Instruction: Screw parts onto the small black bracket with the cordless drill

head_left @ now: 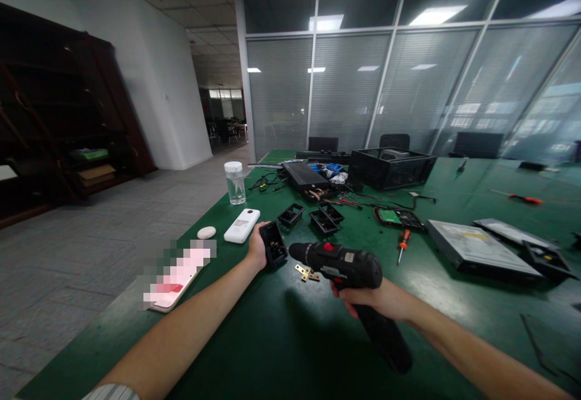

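Observation:
My left hand (pixel 258 247) is closed around the side of a small black plastic housing (pixel 274 244), tilted so that its hollow inside faces right. Small brass-coloured parts show inside the housing. In my right hand (pixel 370 297) is a black cordless drill (pixel 338 262), gripped by its handle with the chuck pointing left. The chuck's tip is close to the housing; whether they touch I cannot tell. Several brass-coloured metal pieces (pixel 307 273) lie on the green table just below the chuck. Behind the housing stand more black plastic frames (pixel 324 218).
Left of my hand are a phone (pixel 181 279), a white oval object (pixel 206 232), a white power bank (pixel 242 226) and a lidded clear jar (pixel 235 183). An orange screwdriver (pixel 403 244), a hard drive (pixel 394 217) and metal drive units (pixel 481 249) lie right. A black case (pixel 390 169) stands behind.

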A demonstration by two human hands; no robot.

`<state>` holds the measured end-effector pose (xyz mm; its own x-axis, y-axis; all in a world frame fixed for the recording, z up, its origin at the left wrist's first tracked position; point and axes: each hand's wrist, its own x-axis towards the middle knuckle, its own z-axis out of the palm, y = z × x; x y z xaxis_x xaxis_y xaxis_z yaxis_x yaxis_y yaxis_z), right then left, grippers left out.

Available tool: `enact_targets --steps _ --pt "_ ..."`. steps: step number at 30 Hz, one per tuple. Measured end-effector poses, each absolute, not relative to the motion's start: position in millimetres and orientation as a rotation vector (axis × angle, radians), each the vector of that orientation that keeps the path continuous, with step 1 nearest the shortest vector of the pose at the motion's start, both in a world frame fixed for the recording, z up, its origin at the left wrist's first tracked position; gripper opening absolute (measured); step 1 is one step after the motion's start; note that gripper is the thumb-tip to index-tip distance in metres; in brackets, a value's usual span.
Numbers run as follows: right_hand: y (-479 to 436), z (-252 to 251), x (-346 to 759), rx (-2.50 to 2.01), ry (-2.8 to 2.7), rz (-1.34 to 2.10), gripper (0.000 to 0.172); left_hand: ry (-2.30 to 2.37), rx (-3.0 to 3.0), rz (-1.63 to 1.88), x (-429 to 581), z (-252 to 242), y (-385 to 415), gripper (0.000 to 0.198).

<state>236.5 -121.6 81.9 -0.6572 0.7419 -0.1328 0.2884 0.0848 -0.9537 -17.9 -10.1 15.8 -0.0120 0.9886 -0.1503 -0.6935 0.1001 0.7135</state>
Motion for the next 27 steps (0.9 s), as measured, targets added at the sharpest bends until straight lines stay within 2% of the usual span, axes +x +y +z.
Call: enact_targets --steps 27 --pt "-119.2 76.7 238.3 -1.004 -1.957 1.621 0.019 0.756 0.486 1.451 -16.4 20.0 -13.0 0.025"
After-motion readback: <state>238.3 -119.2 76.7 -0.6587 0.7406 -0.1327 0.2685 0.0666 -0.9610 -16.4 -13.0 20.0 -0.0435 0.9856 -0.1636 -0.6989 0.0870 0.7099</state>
